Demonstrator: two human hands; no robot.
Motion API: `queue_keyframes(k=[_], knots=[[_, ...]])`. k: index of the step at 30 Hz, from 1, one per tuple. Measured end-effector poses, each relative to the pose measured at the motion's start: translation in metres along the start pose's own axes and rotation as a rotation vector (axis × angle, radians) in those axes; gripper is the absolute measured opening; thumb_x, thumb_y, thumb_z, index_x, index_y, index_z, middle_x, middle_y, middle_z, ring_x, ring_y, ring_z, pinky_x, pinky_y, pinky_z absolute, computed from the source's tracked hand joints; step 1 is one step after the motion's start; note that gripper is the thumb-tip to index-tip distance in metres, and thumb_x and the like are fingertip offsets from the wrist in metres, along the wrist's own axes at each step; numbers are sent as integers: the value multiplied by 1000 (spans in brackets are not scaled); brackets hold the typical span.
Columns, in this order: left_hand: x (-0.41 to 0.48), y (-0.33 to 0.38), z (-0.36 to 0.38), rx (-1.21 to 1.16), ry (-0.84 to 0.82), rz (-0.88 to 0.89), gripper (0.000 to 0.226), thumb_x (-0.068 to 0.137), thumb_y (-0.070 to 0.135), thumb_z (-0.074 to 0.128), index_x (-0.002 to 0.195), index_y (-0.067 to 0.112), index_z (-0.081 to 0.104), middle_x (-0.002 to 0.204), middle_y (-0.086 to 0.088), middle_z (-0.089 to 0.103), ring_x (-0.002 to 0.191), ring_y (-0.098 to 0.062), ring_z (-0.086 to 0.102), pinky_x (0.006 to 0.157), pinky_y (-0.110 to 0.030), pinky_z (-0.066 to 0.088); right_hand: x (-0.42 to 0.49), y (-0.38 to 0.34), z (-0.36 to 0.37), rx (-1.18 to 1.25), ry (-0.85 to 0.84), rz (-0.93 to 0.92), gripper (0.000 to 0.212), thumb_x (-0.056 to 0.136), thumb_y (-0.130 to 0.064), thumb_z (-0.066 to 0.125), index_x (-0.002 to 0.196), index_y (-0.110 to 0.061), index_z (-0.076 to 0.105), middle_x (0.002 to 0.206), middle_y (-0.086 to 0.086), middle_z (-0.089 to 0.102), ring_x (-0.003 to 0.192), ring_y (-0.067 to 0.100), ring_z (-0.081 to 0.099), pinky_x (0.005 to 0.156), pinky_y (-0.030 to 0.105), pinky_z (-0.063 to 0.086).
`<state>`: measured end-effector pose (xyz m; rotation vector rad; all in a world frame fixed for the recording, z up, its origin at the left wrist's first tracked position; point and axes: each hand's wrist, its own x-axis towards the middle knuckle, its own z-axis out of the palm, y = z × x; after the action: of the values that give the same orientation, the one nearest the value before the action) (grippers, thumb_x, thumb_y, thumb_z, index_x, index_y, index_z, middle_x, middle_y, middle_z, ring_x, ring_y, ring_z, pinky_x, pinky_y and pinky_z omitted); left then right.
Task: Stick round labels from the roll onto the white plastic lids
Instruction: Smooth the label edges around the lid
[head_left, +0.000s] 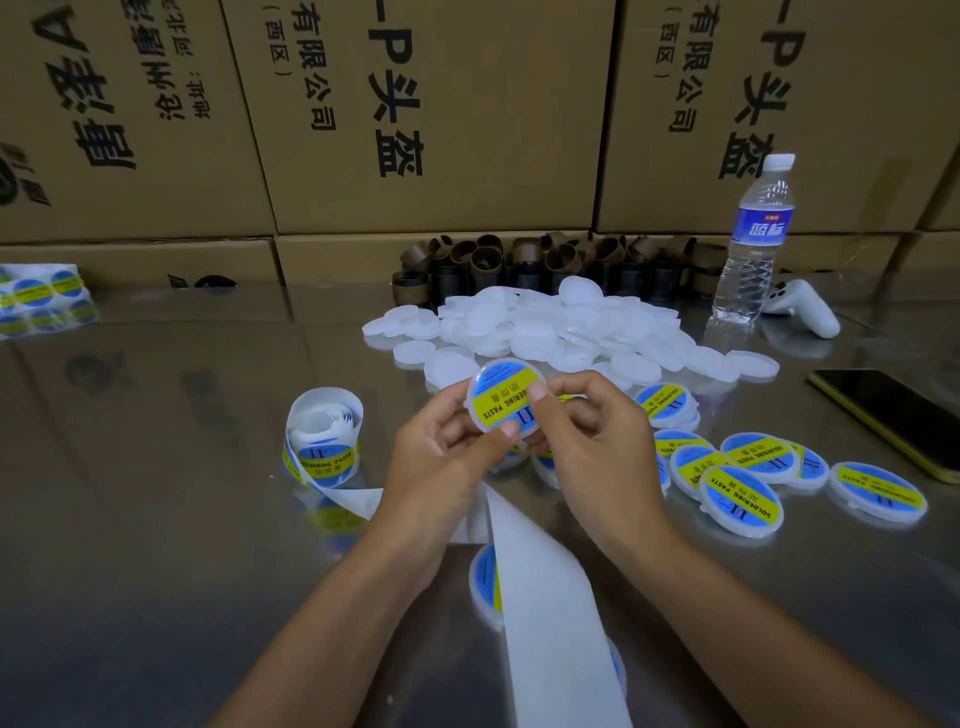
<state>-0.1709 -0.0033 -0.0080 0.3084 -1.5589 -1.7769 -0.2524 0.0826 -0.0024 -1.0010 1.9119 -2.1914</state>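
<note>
Labelled lid (506, 400) centre frame, face tilted toward camera, yellow band running lower left to upper right. Left hand (436, 462) and right hand (597, 441) both pinch its rim, thumbs on its face. Finished lids (740, 499) lie right, nearer right hand; label roll (322, 457) left; blank lids (540, 332) just above.

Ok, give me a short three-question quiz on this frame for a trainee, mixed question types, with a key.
1. True or false: the lid gripped by the left hand and right hand already bears a label.
2. Where does the label roll stand? A: to the person's left of both hands. B: to their right. C: in the right hand.
3. Fill in: the pile of plain lids lies ___ from the person than the labelled lids.
Key: 1 true; 2 A; 3 farther.
</note>
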Motion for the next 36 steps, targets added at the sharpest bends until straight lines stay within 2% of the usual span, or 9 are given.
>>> queue_keyframes(k=[6, 11, 14, 16, 19, 21, 25, 32, 36], knots=[[2, 4, -3, 148, 164, 120, 24, 91, 5, 59, 99, 26, 65, 83, 1, 69, 80, -9, 67, 75, -20, 55, 17, 5, -21, -138, 187, 16, 14, 89, -27, 63, 77, -22, 59, 62, 7, 67, 60, 21, 63, 58, 29, 48], [-1, 15, -17, 408, 592, 418, 25, 93, 4, 53, 90, 29, 55, 91, 8, 59, 79, 6, 54, 76, -13, 41, 26, 20, -39, -426, 248, 5, 17, 91, -22, 59, 106, -16, 55, 54, -3, 60, 71, 21, 59, 67, 31, 38], [-3, 14, -34, 483, 837, 384, 20, 91, 6, 52, 106, 19, 54, 114, 1, 44, 96, -6, 49, 84, -8, 34, 27, 24, -44, -528, 275, 20, 27, 91, -19, 54, 116, -13, 47, 59, -2, 58, 78, 23, 55, 64, 31, 31], [-4, 11, -44, 534, 932, 273, 33, 91, 7, 51, 124, 6, 49, 129, -9, 39, 118, -19, 43, 92, -7, 27, 28, 26, -46, -597, 269, 64, 25, 90, -19, 51, 115, -14, 47, 72, 6, 61, 81, 28, 54, 64, 32, 31], [-2, 10, -54, 575, 939, -29, 49, 97, 19, 46, 140, -1, 35, 146, -20, 33, 139, -29, 26, 114, -32, 22, 28, 25, -48, -698, 231, 105, 19, 89, -17, 50, 107, -17, 52, 79, 10, 62, 79, 28, 49, 64, 32, 32], [0, 10, -58, 632, 885, -211, 49, 100, 27, 37, 137, -6, 37, 143, -25, 40, 138, -35, 29, 114, -45, 22, 28, 23, -48, -708, 223, 86, 15, 88, -16, 50, 103, -17, 54, 77, 10, 62, 78, 27, 50, 63, 32, 33], [-1, 6, -61, 731, 774, -343, 48, 103, 29, 23, 136, -1, 42, 137, -23, 48, 136, -37, 30, 115, -48, 17, 24, 17, -45, -677, 213, -16, 12, 88, -14, 49, 99, -16, 55, 57, 1, 52, 69, 26, 53, 59, 32, 34], [-5, 16, -57, 725, 843, -249, 46, 101, 32, 33, 144, 15, 39, 144, -16, 43, 139, -33, 25, 116, -45, 14, 20, 12, -39, -666, 218, -113, 14, 87, -10, 51, 98, -16, 56, 49, 0, 47, 62, 24, 51, 61, 36, 40], [-12, 20, -48, 795, 782, 139, 51, 95, 27, 53, 143, 13, 40, 141, -9, 42, 130, -23, 37, 110, -39, 22, 19, 13, -36, -639, 198, -153, 13, 85, -10, 52, 95, -17, 56, 45, -4, 43, 56, 15, 48, 58, 35, 37]])
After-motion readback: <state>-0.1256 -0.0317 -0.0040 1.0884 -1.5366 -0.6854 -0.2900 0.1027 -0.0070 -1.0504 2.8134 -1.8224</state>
